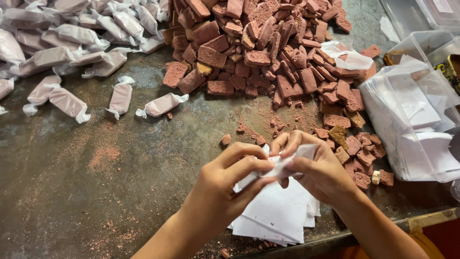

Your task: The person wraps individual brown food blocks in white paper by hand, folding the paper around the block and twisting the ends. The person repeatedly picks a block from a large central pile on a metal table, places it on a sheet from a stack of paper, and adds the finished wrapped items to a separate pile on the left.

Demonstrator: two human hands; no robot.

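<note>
My left hand (229, 178) and my right hand (320, 171) meet low in the middle, both pinching one piece of white wrapping paper (282, 164) that is rolled between the fingers. What the paper encloses is hidden by my fingers. Under my hands lies a small stack of flat white paper sheets (279, 215). Beyond my hands rises a large heap of reddish-brown blocks (268, 48), with loose blocks (355, 144) spread down to the right of my right hand.
Several paper-wrapped pieces (72, 43) with twisted ends lie in a pile at the upper left. A clear plastic tub of white paper sheets (417, 115) stands at the right. Reddish crumbs and powder dust the dark worktop (96, 192). The table's edge (421, 220) runs at the lower right.
</note>
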